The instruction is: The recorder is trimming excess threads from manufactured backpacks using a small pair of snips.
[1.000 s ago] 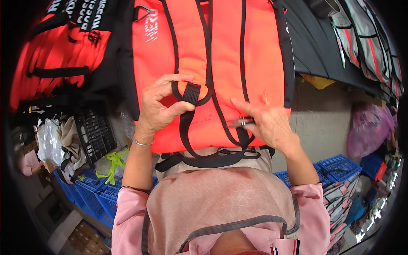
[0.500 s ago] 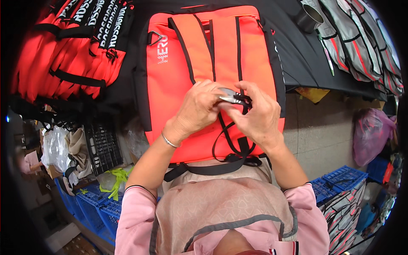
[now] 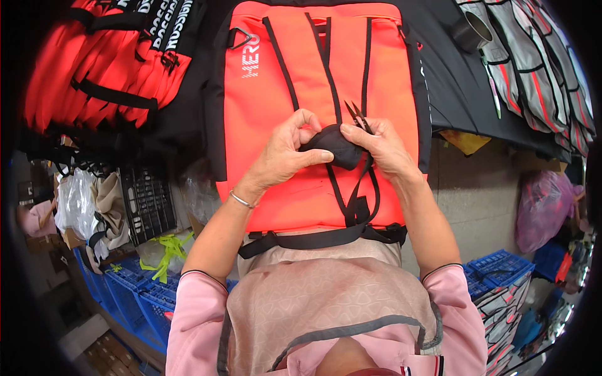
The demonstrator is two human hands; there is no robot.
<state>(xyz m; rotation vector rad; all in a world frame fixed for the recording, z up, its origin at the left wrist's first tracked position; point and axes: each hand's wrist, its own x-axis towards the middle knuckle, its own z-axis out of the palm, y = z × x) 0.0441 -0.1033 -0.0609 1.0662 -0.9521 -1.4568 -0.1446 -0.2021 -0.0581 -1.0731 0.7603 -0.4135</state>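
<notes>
A bright orange-red backpack [image 3: 276,188] with black sides lies in front of me, shoulder straps facing up. Above its lower middle, my left hand [image 3: 287,150] pinches a small black fabric flap [image 3: 338,148], its thumb pressed on the near edge. My right hand [image 3: 384,150] is closed at the flap's right side, thumb on the fabric. Dark pointed snips [image 3: 356,114] stick out of that same hand, tips pointing away from me. Black webbing [image 3: 374,188] hangs in a loop below the flap. The fingers under the flap are hidden.
Stacked red and black bags [image 3: 113,75] lie at the far left. Grey bags [image 3: 533,81], a dark cup [image 3: 471,31] and a pen [image 3: 493,91] are at the far right. Blue crates [image 3: 501,269] stand low on both sides; a pinkish plastic bag [image 3: 545,210] is at right.
My hands have moved slightly apart, and the black flap now shows spread between them. The snips have turned to point away from me. The backpack has shifted a little away and right.
</notes>
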